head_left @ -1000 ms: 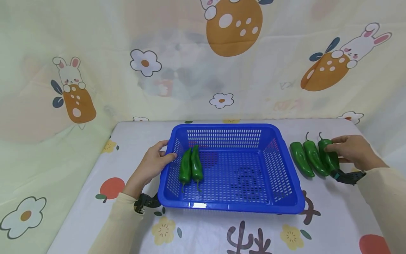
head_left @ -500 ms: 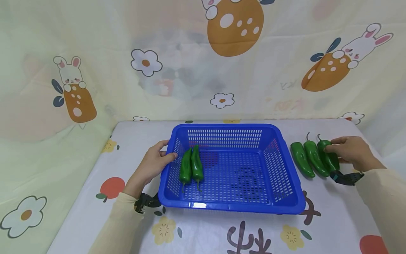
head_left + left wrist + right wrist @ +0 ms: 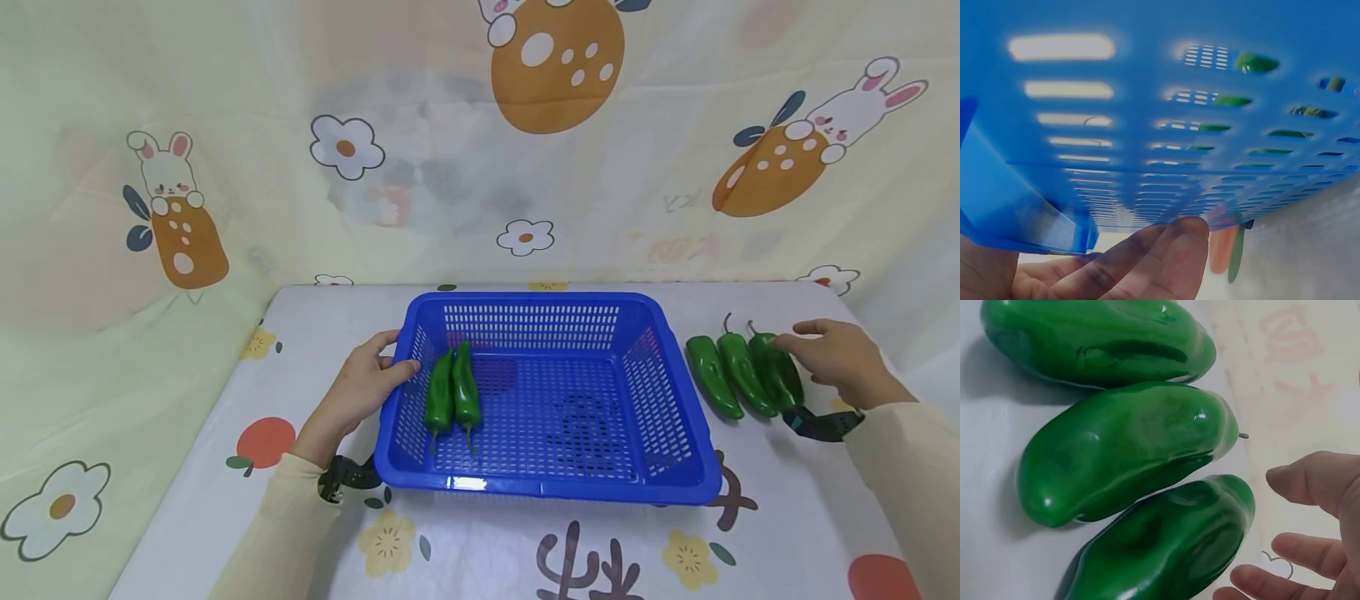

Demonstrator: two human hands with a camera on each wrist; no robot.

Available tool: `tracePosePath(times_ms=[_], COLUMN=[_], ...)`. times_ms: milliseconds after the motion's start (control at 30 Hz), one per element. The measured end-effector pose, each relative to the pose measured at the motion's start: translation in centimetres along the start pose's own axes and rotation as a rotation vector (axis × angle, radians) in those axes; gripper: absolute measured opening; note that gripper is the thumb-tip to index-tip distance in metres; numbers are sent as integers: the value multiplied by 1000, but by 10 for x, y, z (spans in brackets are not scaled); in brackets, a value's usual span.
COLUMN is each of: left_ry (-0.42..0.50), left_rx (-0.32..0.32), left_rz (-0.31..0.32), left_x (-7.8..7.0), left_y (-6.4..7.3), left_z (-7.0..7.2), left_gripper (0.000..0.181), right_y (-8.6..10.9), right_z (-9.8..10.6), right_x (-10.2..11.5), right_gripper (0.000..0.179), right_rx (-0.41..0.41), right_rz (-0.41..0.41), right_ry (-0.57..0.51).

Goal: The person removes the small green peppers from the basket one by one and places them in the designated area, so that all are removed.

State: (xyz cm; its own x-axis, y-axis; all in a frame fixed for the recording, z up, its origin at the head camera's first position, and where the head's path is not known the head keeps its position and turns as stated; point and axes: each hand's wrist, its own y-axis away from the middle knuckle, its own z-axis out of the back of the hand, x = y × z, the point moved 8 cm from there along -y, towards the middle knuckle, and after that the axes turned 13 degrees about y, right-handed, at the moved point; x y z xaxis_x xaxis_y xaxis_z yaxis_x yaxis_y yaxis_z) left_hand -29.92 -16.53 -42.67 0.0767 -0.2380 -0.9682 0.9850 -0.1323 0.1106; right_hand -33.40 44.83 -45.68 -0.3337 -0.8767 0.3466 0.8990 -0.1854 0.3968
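Observation:
My left hand (image 3: 363, 379) grips the left rim of a blue slotted plastic basket (image 3: 540, 490), thumb over the edge. In the left wrist view its fingers (image 3: 1179, 262) lie outside the basket's slotted wall (image 3: 1129, 69). Two slim green peppers (image 3: 439, 396) lie side by side inside the basket, at its left. To the right of the basket, three wider green peppers rest in a row on the cloth. Beside the rightmost pepper (image 3: 776, 371), my right hand (image 3: 840, 358) has its fingers spread. The right wrist view shows a gap between that hand (image 3: 1316, 537) and the nearest pepper (image 3: 1166, 544).
A patterned white cloth (image 3: 465, 550) covers the table. Behind it hangs a fabric backdrop (image 3: 435, 242) printed with rabbits and flowers. The other two wide peppers, the left one (image 3: 712, 375) and the middle one (image 3: 745, 375), lie between the basket and my right hand.
The rightmost pepper has shifted slightly left against its neighbour. My right hand has let go of it and spread its fingers. My left hand and the basket stay put.

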Motion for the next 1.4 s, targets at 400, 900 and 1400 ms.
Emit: tracePosePath(times_ms=[400, 900, 1400], left_ry=[-9, -3, 3], left_rx=[-1, -8, -24], left_rz=[9, 5, 0], left_x=[-2, -1, -1], left_y=[1, 0, 0], left_z=[-1, 0, 0], left_gripper=[62, 62, 61], right_y=[20, 70, 105], right_z=[11, 20, -11], right_x=[19, 112, 212], right_gripper=[105, 92, 82], right_rx=[-104, -243, -206], right_rz=[2, 154, 329], right_ry=[-26, -95, -171])
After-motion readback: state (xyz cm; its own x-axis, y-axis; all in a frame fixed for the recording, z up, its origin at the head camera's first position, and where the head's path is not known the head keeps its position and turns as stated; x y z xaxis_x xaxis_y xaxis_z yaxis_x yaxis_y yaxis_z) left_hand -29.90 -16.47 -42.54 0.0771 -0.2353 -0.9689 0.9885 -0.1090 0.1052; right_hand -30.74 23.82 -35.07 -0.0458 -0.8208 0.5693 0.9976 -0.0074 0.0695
